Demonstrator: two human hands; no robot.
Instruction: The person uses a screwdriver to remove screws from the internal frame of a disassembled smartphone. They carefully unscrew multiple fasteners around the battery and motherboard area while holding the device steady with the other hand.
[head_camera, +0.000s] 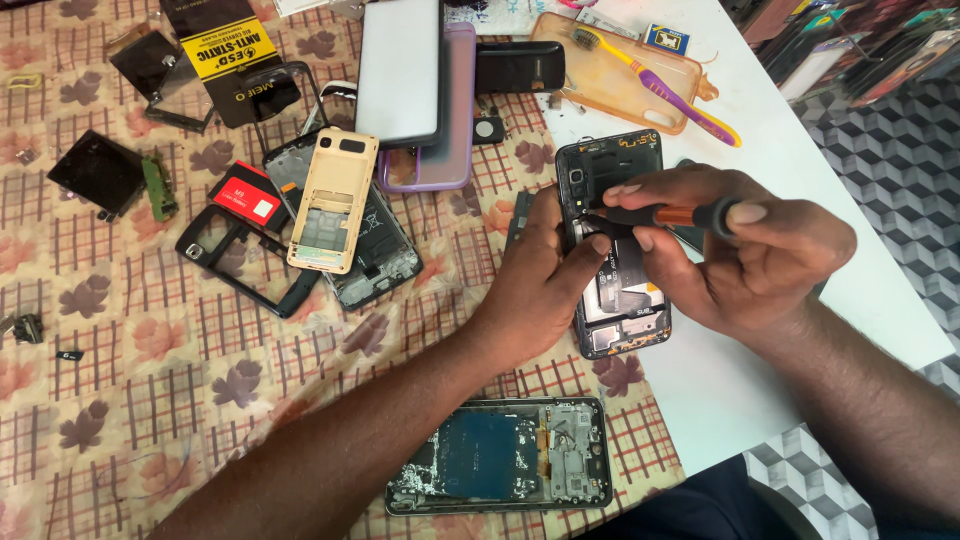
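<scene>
A white table (800, 170) stands on a floor of grey cube-patterned tiles (900, 130); most of its top is covered by a beige checked cloth (130, 360) printed with flowers. The opened phone (612, 245) lies back-up at the cloth's right edge, its black innards exposed. The left hand (540, 280) rests beside it, fingers curled loosely against the phone's left side and the thumb pressed onto its middle, steadying it. The right hand (740, 255) is closed around a small screwdriver (665, 214) with an orange and black handle, pinched between thumb and fingers, a fingertip capping its end; the tip sits on the phone's upper left part, just by the left thumb. The right hand covers the phone's right edge.

Near the person, another stripped phone frame (500, 455) lies flat on the cloth. To the left are a gold phone shell (333, 200), a black bezel (240, 265) and a red battery (247, 197). Farther back lie a grey phone (402, 70) on a lilac case (455, 150), and a clear orange case (610, 80) holding a purple and yellow toothbrush (660, 85).
</scene>
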